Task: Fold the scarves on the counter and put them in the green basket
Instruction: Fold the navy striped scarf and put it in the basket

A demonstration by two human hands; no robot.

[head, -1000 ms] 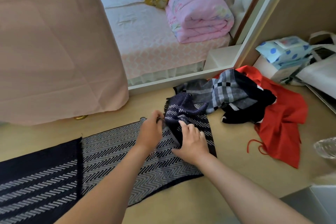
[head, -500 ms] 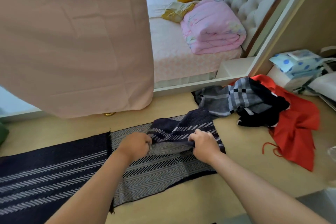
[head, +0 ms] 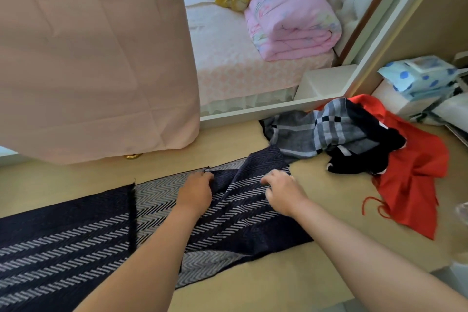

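The navy herringbone-striped knitted scarf [head: 76,240] is lying stretched across the pale beige bench [head: 334,240], running from the lower left corner of the frame up to the centre. Its end is lying doubled back over itself there. The left hand [head: 195,191] is pinching the upper edge of that doubled layer with curled fingers. The right hand [head: 282,192], just to the right of it, is curling its fingers down into the same cloth and appears to be gripping a small gather of it. A raised crease is running between the two hands, so the fold is not sitting flat yet.

The likeliest trouble is coming from that crease: if the hands are pulling unevenly, the top layer may be skewing against the layer beneath, giving a crooked fold. Dragging the top layer could also be shifting the loose length underneath.

The far corner of the fold is lying right against the crumpled grey plaid woven scarf [head: 316,132], which is heaped with a black cloth [head: 362,159] and a bright red cloth [head: 417,175] at centre right. A tug upward might be catching and pulling that pile along.

The green basket is not showing anywhere in view.
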